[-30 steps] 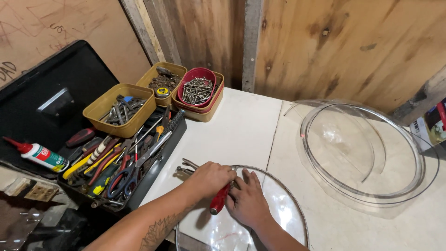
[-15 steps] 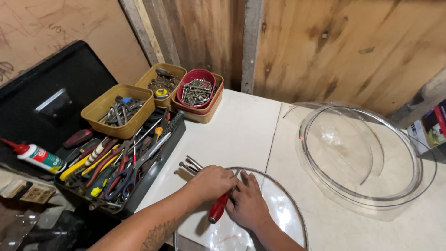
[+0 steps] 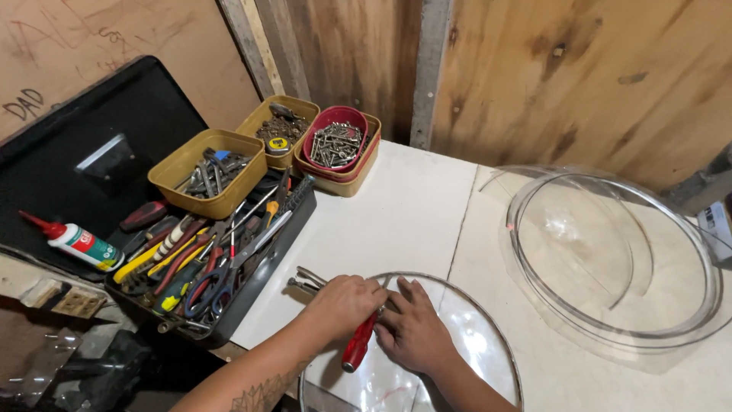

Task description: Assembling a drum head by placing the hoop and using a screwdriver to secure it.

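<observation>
My left hand [image 3: 345, 304] grips a red-handled screwdriver [image 3: 358, 343], its tip hidden under my fingers at the edge of a round clear plastic disc [image 3: 473, 343]. My right hand [image 3: 412, 329] lies flat on that disc, fingers spread, touching the left hand. A pair of metal pliers [image 3: 305, 280] rests on the white table just left of my left hand.
An open black toolbox [image 3: 252, 267] full of screwdrivers and pliers sits at left, with a glue bottle [image 3: 76, 243]. Yellow trays [image 3: 200, 172] and a red tub [image 3: 335, 137] hold screws and bits at the back. A large clear dome [image 3: 610, 259] lies at right by the wooden wall.
Both hands have stayed together at the disc's edge with the screwdriver; they shifted only slightly.
</observation>
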